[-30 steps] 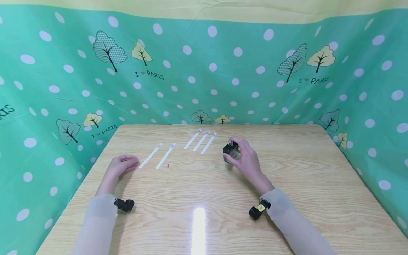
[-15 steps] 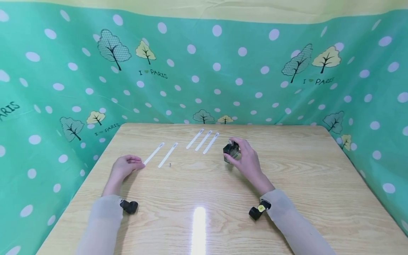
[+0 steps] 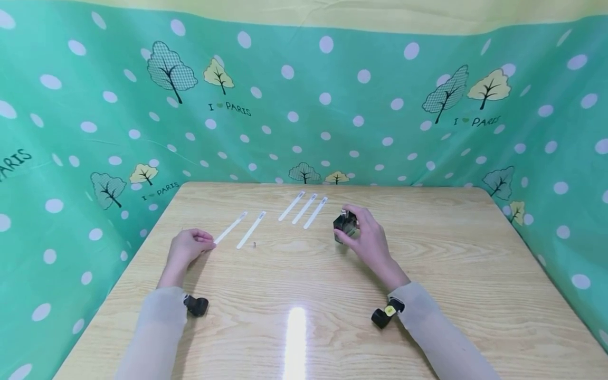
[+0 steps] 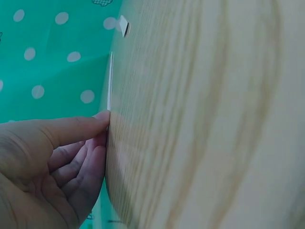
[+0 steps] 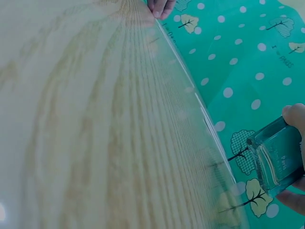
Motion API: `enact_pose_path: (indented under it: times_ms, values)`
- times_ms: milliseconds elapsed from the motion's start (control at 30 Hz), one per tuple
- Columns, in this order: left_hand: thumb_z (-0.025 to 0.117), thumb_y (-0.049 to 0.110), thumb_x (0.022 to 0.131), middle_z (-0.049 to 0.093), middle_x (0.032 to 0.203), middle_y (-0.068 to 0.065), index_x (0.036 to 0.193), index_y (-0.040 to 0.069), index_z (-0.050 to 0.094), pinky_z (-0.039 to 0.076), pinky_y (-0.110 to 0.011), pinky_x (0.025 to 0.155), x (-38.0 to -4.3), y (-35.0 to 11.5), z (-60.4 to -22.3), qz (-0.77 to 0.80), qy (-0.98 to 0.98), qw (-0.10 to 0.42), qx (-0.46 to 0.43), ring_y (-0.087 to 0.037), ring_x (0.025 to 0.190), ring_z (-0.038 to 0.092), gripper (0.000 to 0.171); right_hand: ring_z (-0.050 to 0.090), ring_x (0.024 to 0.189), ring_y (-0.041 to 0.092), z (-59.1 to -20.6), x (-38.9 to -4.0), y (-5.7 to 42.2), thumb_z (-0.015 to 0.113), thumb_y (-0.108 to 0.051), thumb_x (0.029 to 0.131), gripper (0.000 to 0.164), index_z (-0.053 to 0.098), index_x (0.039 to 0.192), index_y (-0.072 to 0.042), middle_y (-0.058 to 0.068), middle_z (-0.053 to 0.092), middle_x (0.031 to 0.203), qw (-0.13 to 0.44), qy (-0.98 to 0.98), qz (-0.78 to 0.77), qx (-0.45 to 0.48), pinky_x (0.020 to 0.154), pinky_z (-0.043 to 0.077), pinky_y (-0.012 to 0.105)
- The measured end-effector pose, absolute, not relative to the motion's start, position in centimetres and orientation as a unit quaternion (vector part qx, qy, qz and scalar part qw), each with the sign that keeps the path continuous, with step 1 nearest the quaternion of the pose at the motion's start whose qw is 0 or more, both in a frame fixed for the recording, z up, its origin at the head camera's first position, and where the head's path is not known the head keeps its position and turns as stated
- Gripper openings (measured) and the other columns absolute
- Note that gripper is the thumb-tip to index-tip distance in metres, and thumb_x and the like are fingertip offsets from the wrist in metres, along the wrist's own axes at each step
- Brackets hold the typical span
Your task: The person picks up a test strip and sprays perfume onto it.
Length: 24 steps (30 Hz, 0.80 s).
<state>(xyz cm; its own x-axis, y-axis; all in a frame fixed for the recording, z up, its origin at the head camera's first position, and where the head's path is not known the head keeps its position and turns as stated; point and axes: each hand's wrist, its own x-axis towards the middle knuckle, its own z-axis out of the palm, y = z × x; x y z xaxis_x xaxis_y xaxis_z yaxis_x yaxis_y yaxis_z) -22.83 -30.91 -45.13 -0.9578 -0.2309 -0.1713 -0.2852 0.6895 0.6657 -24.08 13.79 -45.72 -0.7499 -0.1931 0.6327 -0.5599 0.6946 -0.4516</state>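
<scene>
My left hand (image 3: pixel 191 247) is at the left of the table, its thumb and forefinger pinching the near end of the leftmost white perfume test strip (image 3: pixel 231 227). In the left wrist view the strip (image 4: pixel 110 81) runs away from the thumb tip, seen edge-on and close to the wood. A second test strip (image 3: pixel 252 230) lies just to its right. My right hand (image 3: pixel 369 238) grips a dark, clear glass perfume bottle (image 3: pixel 340 227) between thumb and fingers, right of centre. In the right wrist view the bottle (image 5: pixel 274 155) is tilted, with lettering on its face.
Three more white strips lie side by side at the back, the middle one (image 3: pixel 304 208) among them. A tiny metallic piece (image 3: pixel 254 244) sits beside the second strip. Green dotted cloth (image 3: pixel 304 105) hangs behind and beside the wooden table (image 3: pixel 332 316).
My left hand has moved right and onto the near end of the leftmost strip, pinching it. The right hand keeps the perfume bottle in the same spot. The view has shifted slightly.
</scene>
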Motion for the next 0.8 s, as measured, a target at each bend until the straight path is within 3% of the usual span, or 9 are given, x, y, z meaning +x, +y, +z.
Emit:
enact_pose_path:
  times_ms: [467, 800]
  values:
    - [0.073, 0.024, 0.089, 0.072, 0.101, -0.017, 0.102, 0.004, 0.072, 0.048, -0.038, 0.076, -22.77, -30.88, -45.04, 0.297, 0.946, 0.021, -0.130, -0.030, 0.091, 0.062, 0.024, 0.067, 0.094, 0.029, -45.67, -24.10, 13.71, 0.082, -0.027, 0.083, 0.063, 0.051, 0.137, -0.016, 0.011, 0.062, 0.127, 0.278, -0.878, 0.324, 0.217, 0.071, 0.064, 0.037]
    - [0.069, 0.018, 0.091, 0.071, 0.104, -0.021, 0.107, -0.002, 0.070, 0.051, -0.051, 0.092, -23.08, -30.67, -45.30, 0.310, 0.940, 0.049, -0.133, -0.036, 0.099, 0.063, 0.025, 0.066, 0.091, 0.029, -45.89, -24.17, 13.75, 0.082, -0.028, 0.083, 0.063, 0.051, 0.136, -0.016, 0.012, 0.063, 0.124, 0.278, -0.878, 0.322, 0.219, 0.070, 0.064, 0.039]
